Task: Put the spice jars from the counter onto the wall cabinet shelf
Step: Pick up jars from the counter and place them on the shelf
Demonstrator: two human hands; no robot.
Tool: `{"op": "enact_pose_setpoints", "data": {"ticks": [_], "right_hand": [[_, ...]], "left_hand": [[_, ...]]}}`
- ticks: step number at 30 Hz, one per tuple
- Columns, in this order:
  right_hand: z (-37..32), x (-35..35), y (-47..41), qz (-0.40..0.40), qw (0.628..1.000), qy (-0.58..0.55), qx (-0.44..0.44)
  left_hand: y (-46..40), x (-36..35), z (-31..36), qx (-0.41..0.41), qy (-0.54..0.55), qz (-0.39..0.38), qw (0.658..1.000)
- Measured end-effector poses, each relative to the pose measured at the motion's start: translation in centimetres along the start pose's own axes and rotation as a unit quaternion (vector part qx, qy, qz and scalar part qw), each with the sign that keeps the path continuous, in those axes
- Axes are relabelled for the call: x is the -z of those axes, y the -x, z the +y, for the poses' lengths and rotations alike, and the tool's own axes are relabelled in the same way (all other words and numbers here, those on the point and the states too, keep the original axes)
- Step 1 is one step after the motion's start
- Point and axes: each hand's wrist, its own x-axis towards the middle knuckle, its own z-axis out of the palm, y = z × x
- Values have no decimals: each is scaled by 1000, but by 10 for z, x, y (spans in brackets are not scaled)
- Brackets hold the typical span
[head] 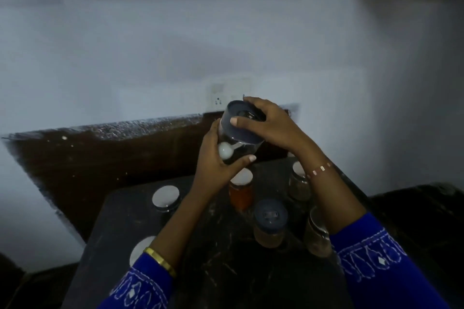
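The room is dim and the picture soft, so the contents of most jars are hard to read. Both hands hold one jar (239, 133) in the air above the dark counter (130, 228), tilted toward the wall. The left hand (216, 165) wraps the clear body from below, thumb across the front; the right hand (266, 125) grips the dark blue lid from above, its fingers hiding the far rim. Something white and rounded shows through the glass — possibly a small scoop, though I cannot tell.

Six jars stand on the counter. Four have pale lids: one at the left (166, 197), one at the lower left (139, 249) mostly covered by the left sleeve, an orange-filled one (241, 190) partly behind the left wrist, and one at the back right (298, 183) cut by the right forearm. A blue-lidded jar (270, 226) stands near the front, and just beside it a sixth (317, 236) — its lid hidden under the right arm.

A wall socket (227, 95) sits behind the held jar, blurred.
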Motion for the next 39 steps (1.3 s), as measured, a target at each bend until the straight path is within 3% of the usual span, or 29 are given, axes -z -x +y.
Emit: {"op": "enact_pose_setpoints", "data": {"ticks": [3,7,10,13,17,21,25,30,33,39], "right_hand": [[-16,6,-14,20,997,-73,26],[-11,11,-24,28,966,-255,29],[-5,2,-24,9,959,-282,30],[-12,-13,-20,17,957,-287,46],[-16,-37,-20,91,964,-228,101],[-18,-54,-18,209,961,-91,158],[-22,-65,-13,304,922,91,222],[-29,-65,-1,268,921,-27,283],[-31,-54,-1,274,926,-122,228],[-33,-48,0,130,940,-283,137]], "left_hand": [[-24,12,10,-14,28,45,998],[-48,31,15,80,205,75,973],[-63,42,23,105,328,26,938],[-71,42,26,109,345,42,931],[-78,36,28,126,280,130,943],[-84,39,36,112,180,201,956],[-80,41,44,89,292,119,945],[-81,52,45,110,404,57,906],[-81,57,46,125,401,53,906],[-80,60,68,135,350,33,926]]}}
